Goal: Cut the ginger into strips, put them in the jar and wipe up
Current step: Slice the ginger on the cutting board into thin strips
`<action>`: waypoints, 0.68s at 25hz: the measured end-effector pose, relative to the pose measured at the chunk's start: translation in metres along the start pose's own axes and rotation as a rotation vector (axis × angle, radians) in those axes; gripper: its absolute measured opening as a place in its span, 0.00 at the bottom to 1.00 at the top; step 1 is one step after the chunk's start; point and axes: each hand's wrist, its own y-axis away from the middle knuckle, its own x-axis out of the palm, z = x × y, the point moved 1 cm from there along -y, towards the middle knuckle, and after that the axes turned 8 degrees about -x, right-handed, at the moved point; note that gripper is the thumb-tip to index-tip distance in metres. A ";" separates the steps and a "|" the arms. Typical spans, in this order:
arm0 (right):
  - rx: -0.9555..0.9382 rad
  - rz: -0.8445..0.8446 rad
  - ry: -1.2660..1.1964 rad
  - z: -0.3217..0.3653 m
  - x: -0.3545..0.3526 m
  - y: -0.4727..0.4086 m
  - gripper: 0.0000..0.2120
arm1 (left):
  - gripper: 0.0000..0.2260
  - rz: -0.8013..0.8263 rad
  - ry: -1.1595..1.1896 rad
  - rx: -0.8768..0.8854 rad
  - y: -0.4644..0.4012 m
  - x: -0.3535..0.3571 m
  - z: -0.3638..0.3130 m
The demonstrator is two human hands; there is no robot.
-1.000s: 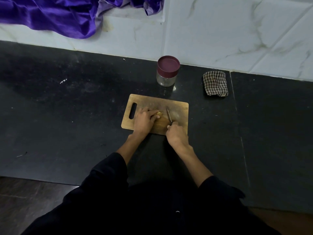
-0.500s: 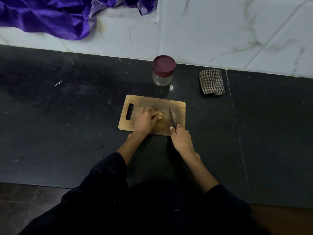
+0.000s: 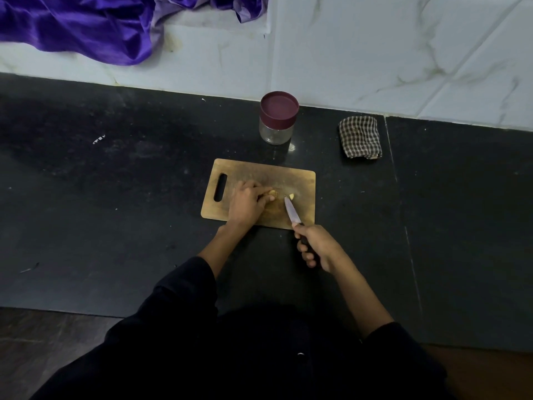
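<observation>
A wooden cutting board (image 3: 302, 180) lies on the black counter. My left hand (image 3: 248, 204) rests on the board and pinches a piece of ginger (image 3: 272, 193) at its fingertips. A small cut piece (image 3: 292, 196) lies apart, just right of the knife tip. My right hand (image 3: 317, 246) grips the dark handle of a knife (image 3: 292, 211) off the board's near edge; the blade slants up-left onto the board. Behind the board stands a glass jar (image 3: 277, 118) with a maroon lid on. A folded checked cloth (image 3: 360, 137) lies to its right.
The black counter (image 3: 115, 212) stretches wide to the left and right of the board. White marble wall tiles (image 3: 375, 53) rise behind it. A purple cloth (image 3: 86, 24) hangs over the ledge at the top left. A seam (image 3: 401, 197) runs across the counter on the right.
My right hand has drawn the knife back toward me and to the right, off the ginger. A small cut piece now lies separate beside the blade tip. My left hand stays put.
</observation>
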 end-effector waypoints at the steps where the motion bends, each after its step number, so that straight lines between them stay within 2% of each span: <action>1: -0.019 -0.001 0.004 0.002 -0.003 0.001 0.14 | 0.15 0.001 0.002 -0.001 0.000 0.000 0.000; 5: -0.217 -0.086 0.301 0.004 0.000 -0.004 0.13 | 0.15 0.001 0.001 -0.005 0.000 0.000 0.001; 9: -0.327 -0.111 0.579 0.008 0.015 -0.010 0.13 | 0.14 -0.003 0.002 0.012 0.000 -0.001 0.000; 17: -0.351 -0.143 0.700 0.015 0.031 -0.015 0.14 | 0.13 -0.025 0.027 0.016 0.000 0.000 0.000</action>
